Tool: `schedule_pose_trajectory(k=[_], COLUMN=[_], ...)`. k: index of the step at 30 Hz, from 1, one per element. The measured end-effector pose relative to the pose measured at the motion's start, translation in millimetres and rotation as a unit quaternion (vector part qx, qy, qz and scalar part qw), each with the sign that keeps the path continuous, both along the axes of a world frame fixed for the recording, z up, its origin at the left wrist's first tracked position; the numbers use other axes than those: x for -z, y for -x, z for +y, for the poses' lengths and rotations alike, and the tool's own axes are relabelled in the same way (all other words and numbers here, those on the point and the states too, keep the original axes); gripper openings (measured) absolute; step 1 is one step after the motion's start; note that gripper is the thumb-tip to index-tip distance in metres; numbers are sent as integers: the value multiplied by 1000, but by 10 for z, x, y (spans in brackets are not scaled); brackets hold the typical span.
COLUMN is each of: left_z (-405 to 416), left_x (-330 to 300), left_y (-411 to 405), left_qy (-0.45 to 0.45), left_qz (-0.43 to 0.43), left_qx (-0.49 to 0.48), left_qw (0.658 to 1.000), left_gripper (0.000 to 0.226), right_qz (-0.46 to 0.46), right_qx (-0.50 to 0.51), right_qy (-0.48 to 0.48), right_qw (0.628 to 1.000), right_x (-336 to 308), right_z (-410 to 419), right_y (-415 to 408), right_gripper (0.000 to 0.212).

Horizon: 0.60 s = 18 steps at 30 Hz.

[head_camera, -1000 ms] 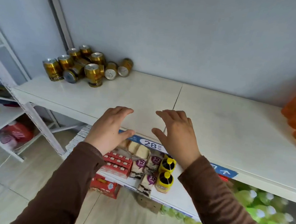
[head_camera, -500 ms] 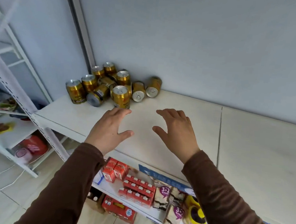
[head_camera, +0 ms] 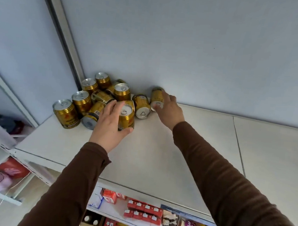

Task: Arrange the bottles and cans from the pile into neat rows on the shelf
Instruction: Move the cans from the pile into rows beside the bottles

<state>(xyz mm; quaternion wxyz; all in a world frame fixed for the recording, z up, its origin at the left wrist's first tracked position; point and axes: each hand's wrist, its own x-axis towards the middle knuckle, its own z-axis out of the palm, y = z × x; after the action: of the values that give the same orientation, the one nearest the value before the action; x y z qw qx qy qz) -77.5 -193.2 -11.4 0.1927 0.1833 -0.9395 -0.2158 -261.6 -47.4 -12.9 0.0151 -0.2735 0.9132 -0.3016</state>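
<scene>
**Hands reach the can pile**

Both hands have advanced from mid-shelf to the gold metal cans [head_camera: 98, 99] at the white shelf's [head_camera: 159, 150] back-left corner. Left hand [head_camera: 109, 125] curls round an upright can [head_camera: 127, 117]. Right hand [head_camera: 170, 108], fingers spread, touches a toppled can [head_camera: 156, 99] by the wall.

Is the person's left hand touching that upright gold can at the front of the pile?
Touching. The head view shows the left hand wrapped around the upright gold metal can, thumb against its base.
</scene>
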Motion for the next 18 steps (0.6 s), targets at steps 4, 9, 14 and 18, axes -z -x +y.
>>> schedule_pose_trajectory(k=[4, 9, 14, 18], left_z=[-202, -340, -360, -175], left_x=[64, 137, 179, 201], left_y=[159, 242, 247, 298], left_qy=[-48, -49, -60, -73], left_qz=[-21, 2, 17, 15], left_qx=[17, 47, 111, 223], left_qw=[998, 998, 992, 972], left_gripper=[88, 80, 79, 85], right_qz=[-67, -73, -50, -56], right_qx=[92, 150, 122, 56], right_qy=[17, 5, -1, -15], right_qw=[993, 986, 991, 997], right_x=[70, 195, 160, 26], right_z=[-350, -506, -131, 429], right_y=[219, 322, 312, 172], right_gripper=[78, 77, 67, 68])
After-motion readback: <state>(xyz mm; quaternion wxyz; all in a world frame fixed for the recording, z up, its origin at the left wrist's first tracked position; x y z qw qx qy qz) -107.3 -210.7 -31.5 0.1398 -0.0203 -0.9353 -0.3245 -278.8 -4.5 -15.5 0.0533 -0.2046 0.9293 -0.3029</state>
